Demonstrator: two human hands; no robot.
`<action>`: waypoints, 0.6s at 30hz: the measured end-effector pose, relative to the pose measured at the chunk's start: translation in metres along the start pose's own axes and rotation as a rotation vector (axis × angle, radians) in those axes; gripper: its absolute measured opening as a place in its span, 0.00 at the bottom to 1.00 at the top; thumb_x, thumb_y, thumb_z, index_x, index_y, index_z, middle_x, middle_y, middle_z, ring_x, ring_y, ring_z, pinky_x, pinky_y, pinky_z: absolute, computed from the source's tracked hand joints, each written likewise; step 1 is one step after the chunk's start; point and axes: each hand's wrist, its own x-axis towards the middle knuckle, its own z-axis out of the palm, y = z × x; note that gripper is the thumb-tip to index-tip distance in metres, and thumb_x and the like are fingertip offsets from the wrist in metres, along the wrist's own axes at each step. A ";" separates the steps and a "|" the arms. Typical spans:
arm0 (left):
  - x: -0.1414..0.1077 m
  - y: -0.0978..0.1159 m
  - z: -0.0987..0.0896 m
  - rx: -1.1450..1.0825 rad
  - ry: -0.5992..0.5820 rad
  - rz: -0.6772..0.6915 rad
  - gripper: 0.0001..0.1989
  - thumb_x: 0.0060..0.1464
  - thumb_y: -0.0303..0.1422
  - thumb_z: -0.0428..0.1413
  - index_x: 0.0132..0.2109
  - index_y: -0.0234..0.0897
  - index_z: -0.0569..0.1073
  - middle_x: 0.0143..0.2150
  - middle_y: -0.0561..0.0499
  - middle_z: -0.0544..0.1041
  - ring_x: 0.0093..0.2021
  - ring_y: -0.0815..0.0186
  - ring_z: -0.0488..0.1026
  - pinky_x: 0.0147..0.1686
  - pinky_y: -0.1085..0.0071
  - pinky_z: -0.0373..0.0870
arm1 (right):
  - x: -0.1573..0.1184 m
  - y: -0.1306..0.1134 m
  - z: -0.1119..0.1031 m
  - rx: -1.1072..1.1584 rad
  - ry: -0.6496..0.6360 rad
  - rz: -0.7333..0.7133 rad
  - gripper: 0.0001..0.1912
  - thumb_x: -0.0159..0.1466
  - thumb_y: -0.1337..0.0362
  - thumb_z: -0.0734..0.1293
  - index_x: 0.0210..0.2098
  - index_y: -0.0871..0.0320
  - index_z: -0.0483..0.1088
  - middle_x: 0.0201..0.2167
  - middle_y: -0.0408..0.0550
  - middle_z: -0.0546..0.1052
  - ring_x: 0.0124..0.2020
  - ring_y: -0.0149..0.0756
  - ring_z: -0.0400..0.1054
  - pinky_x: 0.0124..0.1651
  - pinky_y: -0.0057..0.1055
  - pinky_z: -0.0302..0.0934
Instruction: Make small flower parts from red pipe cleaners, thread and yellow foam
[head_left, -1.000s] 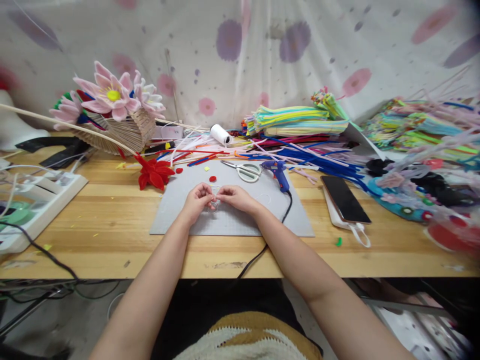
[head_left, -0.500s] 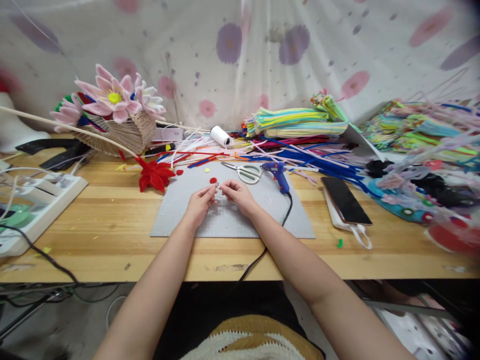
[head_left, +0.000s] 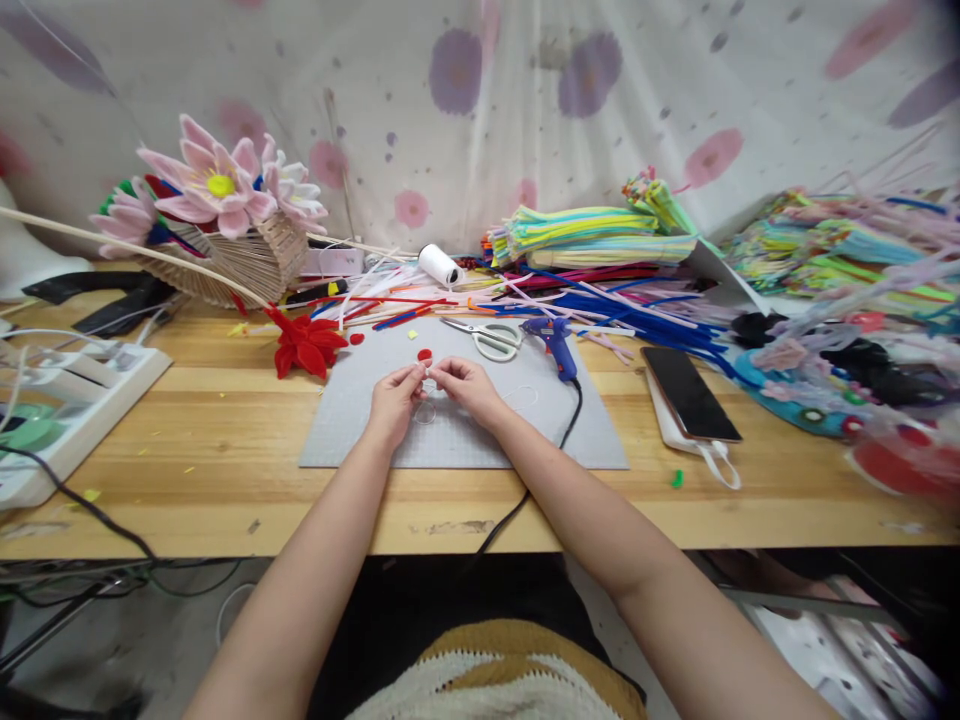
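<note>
Above the grey cutting mat [head_left: 352, 440], both hands work close together, fingertips nearly touching. My left hand [head_left: 397, 398] pinches a thin whitish thread [head_left: 425, 412], which hangs in a loop under the fingers. My right hand [head_left: 469, 388] is closed in a pinch on the same thread, just to the right. Another fine strand curls on the mat right of that hand. Just beyond the fingertips lies a small red disc [head_left: 424, 355]. A second red disc [head_left: 357, 339] sits further left, beside a red fuzzy flower [head_left: 304, 343].
Scissors [head_left: 495, 340] and a blue glue gun [head_left: 553, 345] lie on the mat's far side, its cord running forward. Behind are a white thread spool [head_left: 439, 265] and pipe cleaners [head_left: 600, 240]. A phone [head_left: 690, 393] lies right; a power strip [head_left: 82, 420] and pink flowers [head_left: 217, 185] stand left.
My fingertips have shifted slightly against each other on the thread. The loop below the left hand hangs a little differently. The whole view has tilted a little.
</note>
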 end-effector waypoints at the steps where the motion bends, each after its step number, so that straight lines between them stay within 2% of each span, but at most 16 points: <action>1: 0.000 0.000 0.000 0.002 0.006 0.001 0.15 0.37 0.38 0.64 0.34 0.34 0.79 0.22 0.54 0.67 0.22 0.77 0.60 0.21 0.79 0.60 | 0.000 0.000 0.000 -0.007 0.001 -0.004 0.17 0.50 0.51 0.67 0.25 0.59 0.65 0.19 0.38 0.64 0.19 0.23 0.53 0.22 0.24 0.46; 6: -0.003 0.002 0.003 0.036 0.051 0.037 0.14 0.36 0.38 0.64 0.31 0.33 0.78 0.22 0.54 0.67 0.22 0.77 0.60 0.21 0.78 0.59 | 0.000 0.000 0.001 -0.073 -0.030 -0.022 0.15 0.53 0.52 0.65 0.25 0.59 0.65 0.21 0.39 0.65 0.22 0.24 0.55 0.25 0.24 0.49; 10: -0.003 0.017 -0.001 0.036 0.165 0.160 0.10 0.36 0.35 0.63 0.28 0.33 0.76 0.23 0.54 0.69 0.21 0.78 0.59 0.19 0.79 0.57 | 0.001 -0.005 -0.005 -0.282 -0.025 -0.106 0.13 0.52 0.59 0.67 0.35 0.59 0.68 0.31 0.42 0.71 0.24 0.24 0.56 0.29 0.25 0.52; 13: 0.006 0.041 -0.012 -0.077 0.303 0.231 0.05 0.37 0.29 0.60 0.23 0.32 0.72 0.20 0.56 0.66 0.18 0.79 0.56 0.17 0.80 0.54 | 0.001 -0.017 -0.023 -0.492 0.002 -0.166 0.18 0.50 0.68 0.66 0.41 0.56 0.68 0.36 0.43 0.72 0.26 0.25 0.58 0.32 0.26 0.54; 15: 0.011 0.062 -0.024 -0.151 0.390 0.275 0.03 0.41 0.26 0.57 0.23 0.32 0.70 0.18 0.58 0.63 0.17 0.80 0.54 0.17 0.81 0.52 | 0.000 -0.027 -0.041 -0.604 0.075 -0.167 0.16 0.51 0.72 0.63 0.39 0.57 0.69 0.35 0.44 0.72 0.27 0.26 0.59 0.33 0.27 0.54; 18: 0.014 0.092 -0.049 -0.209 0.499 0.292 0.06 0.48 0.22 0.50 0.25 0.30 0.69 0.16 0.59 0.59 0.16 0.80 0.52 0.16 0.82 0.50 | -0.003 -0.042 -0.070 -0.672 0.230 -0.124 0.12 0.52 0.72 0.61 0.35 0.58 0.71 0.33 0.46 0.73 0.27 0.28 0.60 0.35 0.29 0.56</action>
